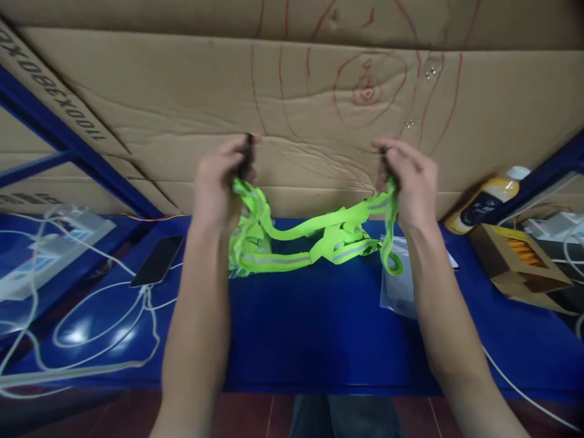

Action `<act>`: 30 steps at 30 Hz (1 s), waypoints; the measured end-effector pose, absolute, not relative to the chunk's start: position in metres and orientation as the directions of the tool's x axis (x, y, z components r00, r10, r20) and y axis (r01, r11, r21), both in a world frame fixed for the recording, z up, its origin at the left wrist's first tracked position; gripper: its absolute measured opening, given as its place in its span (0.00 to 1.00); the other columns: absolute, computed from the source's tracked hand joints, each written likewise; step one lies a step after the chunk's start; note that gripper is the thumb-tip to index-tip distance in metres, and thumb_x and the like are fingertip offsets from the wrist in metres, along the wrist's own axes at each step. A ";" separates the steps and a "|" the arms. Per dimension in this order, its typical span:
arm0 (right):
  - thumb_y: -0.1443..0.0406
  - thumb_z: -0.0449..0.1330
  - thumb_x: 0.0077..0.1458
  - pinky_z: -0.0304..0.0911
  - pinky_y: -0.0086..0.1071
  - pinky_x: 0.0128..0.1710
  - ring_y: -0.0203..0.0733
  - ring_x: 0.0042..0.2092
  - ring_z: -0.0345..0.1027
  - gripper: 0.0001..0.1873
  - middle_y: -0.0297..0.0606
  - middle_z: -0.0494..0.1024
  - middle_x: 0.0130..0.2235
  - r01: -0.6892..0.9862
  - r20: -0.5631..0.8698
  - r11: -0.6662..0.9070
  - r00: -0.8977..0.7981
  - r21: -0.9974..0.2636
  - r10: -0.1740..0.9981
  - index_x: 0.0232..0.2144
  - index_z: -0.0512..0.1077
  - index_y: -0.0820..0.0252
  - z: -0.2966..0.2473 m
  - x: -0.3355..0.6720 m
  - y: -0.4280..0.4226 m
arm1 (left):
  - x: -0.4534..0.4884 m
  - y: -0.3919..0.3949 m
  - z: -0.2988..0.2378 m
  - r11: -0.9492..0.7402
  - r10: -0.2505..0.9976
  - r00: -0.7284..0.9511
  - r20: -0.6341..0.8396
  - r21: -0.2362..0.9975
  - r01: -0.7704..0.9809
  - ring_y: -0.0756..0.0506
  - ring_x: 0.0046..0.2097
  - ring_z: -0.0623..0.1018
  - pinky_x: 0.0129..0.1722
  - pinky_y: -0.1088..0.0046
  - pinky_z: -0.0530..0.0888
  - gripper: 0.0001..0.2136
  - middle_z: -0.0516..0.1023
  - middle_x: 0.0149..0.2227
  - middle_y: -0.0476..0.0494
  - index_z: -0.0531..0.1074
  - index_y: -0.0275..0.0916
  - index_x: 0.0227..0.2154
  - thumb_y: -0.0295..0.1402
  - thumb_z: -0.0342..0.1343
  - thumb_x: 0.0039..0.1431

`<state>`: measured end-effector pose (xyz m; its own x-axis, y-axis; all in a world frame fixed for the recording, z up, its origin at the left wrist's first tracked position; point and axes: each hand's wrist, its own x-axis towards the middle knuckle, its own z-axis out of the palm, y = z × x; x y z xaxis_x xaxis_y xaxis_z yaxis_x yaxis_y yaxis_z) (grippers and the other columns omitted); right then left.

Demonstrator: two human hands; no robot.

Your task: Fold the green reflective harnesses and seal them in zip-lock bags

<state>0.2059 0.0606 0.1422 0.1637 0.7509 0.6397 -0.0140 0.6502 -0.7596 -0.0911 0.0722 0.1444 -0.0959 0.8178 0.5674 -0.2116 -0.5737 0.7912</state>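
Observation:
A neon-yellow reflective harness (292, 260) of straps with grey stripes stretches between my hands over the blue shelf (310, 334). My left hand (223, 176) is closed around a black piece at one end of it, and straps dangle below the fingers. My right hand (409, 176) grips another black piece at the opposite end, with a strap looping down beneath. Both hands are raised above the surface and slightly blurred. A clear plastic bag (396, 286) lies on the shelf below my right hand, partly covered by the forearm.
Left of my arm are a black phone (157, 261), looped white cables (95, 340) and a white power strip (55, 252). On the right stand an orange-drink bottle (488, 198) and an open cardboard box (524, 261). Cardboard with red drawings (296, 103) backs the shelf.

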 end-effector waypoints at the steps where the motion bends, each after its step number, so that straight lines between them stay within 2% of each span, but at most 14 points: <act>1: 0.43 0.75 0.50 0.56 0.31 0.25 0.35 0.27 0.64 0.29 0.31 0.75 0.30 0.057 0.691 0.689 0.095 -0.722 0.717 0.46 0.78 0.54 0.143 0.202 0.054 | -0.079 0.068 0.143 -0.569 0.819 -0.016 0.574 0.807 -0.155 0.51 0.30 0.70 0.33 0.68 0.66 0.20 0.75 0.33 0.49 0.81 0.38 0.44 0.45 0.72 0.52; 4: 0.47 0.76 0.54 0.67 0.34 0.32 0.39 0.34 0.72 0.23 0.33 0.78 0.35 0.132 0.755 0.754 -0.053 -0.644 0.654 0.42 0.76 0.51 0.149 0.201 0.037 | -0.052 0.051 0.140 -0.590 0.788 0.179 0.589 0.805 -0.053 0.45 0.41 0.79 0.41 0.68 0.74 0.18 0.83 0.43 0.44 0.82 0.41 0.44 0.43 0.75 0.54; 9: 0.50 0.70 0.62 0.69 0.35 0.34 0.39 0.35 0.73 0.15 0.34 0.79 0.36 0.166 0.777 0.781 -0.106 -0.602 0.621 0.39 0.78 0.52 0.155 0.206 0.024 | -0.035 0.030 0.144 -0.639 0.733 0.285 0.618 0.769 -0.022 0.44 0.46 0.82 0.51 0.66 0.77 0.14 0.85 0.45 0.42 0.82 0.39 0.43 0.41 0.74 0.58; 15: 0.51 0.68 0.64 0.66 0.37 0.37 0.39 0.35 0.71 0.14 0.34 0.79 0.34 0.296 0.814 0.803 -0.118 -0.518 0.569 0.36 0.77 0.54 0.156 0.196 0.022 | -0.033 0.024 0.148 -0.590 0.695 0.455 0.557 0.803 -0.083 0.45 0.40 0.82 0.42 0.69 0.79 0.13 0.85 0.38 0.43 0.83 0.39 0.42 0.42 0.72 0.62; 21: 0.55 0.68 0.64 0.67 0.37 0.40 0.39 0.37 0.72 0.11 0.33 0.80 0.35 0.288 0.802 0.800 -0.143 -0.526 0.579 0.36 0.76 0.54 0.154 0.190 0.022 | -0.031 0.024 0.147 -0.627 0.687 0.458 0.564 0.779 -0.018 0.45 0.40 0.82 0.40 0.70 0.78 0.13 0.85 0.39 0.42 0.83 0.40 0.42 0.44 0.69 0.65; 25: 0.58 0.67 0.65 0.67 0.37 0.41 0.39 0.36 0.72 0.07 0.32 0.80 0.35 0.379 0.816 0.794 -0.148 -0.475 0.558 0.36 0.76 0.54 0.150 0.182 0.019 | -0.027 0.025 0.143 -0.662 0.678 0.479 0.558 0.746 0.068 0.44 0.40 0.80 0.40 0.69 0.76 0.13 0.83 0.37 0.43 0.82 0.39 0.40 0.45 0.68 0.66; 30: 0.57 0.65 0.67 0.65 0.37 0.38 0.38 0.34 0.69 0.09 0.32 0.79 0.34 0.371 0.849 0.795 -0.031 -0.480 0.528 0.36 0.76 0.54 0.152 0.182 0.017 | -0.028 0.024 0.143 -0.623 0.687 0.457 0.565 0.782 -0.031 0.46 0.37 0.80 0.40 0.69 0.76 0.13 0.83 0.36 0.44 0.82 0.39 0.40 0.45 0.69 0.65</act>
<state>0.1819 0.0169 0.1516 -0.0314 0.5275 0.8490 0.3715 0.7947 -0.4801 -0.0275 0.0245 0.1431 0.4566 0.6870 0.5653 -0.0314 -0.6226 0.7819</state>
